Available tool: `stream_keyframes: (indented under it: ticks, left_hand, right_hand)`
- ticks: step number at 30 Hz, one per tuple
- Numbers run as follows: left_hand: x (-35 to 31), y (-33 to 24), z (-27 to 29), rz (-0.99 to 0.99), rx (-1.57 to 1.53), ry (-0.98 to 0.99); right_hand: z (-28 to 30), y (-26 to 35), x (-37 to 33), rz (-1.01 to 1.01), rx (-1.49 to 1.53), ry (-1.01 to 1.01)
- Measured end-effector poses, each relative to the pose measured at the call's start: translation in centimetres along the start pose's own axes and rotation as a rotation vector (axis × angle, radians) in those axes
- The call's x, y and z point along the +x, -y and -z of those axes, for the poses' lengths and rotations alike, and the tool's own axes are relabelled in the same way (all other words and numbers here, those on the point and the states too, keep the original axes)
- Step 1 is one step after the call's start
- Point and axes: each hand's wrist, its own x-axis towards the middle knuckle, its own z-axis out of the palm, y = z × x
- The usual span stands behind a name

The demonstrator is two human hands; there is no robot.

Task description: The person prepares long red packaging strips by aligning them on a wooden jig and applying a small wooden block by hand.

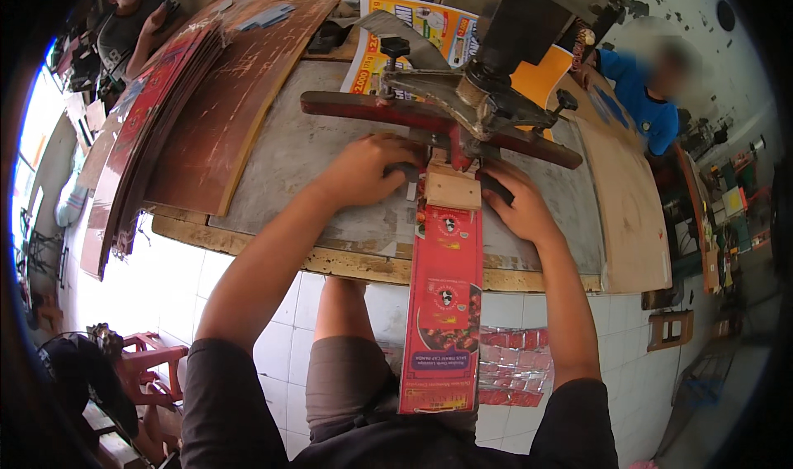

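Head view: left hand (370, 170) and right hand (520, 209) are bending in around dark curved pieces (499, 190); whether either is gripping, cannot tell. Long, flat red printed strip (448, 258) is lying between the hands, running from a pale, smooth wooden block (453, 190) back toward the lap. Chipped red metal crossbar (355, 105) is spanning just beyond both hands. Scuffed grey tabletop (363, 228) is spreading beneath; scratched brown board (216, 114) is lying left of the left hand.
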Motion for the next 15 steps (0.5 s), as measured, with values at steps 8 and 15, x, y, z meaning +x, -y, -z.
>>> stream_keyframes:
  ticks: [8, 15]
  left_hand:
    - [-0.1, 0.3, -0.3, -0.004, 0.110, 0.003]
    - [-0.5, -2.1, -0.1, 0.072, 0.197, -0.013]
  right_hand:
    - [-0.1, -0.3, -0.1, 0.065, 0.010, -0.048]
    - [-0.8, -1.1, -0.2, 0.124, 0.009, -0.124]
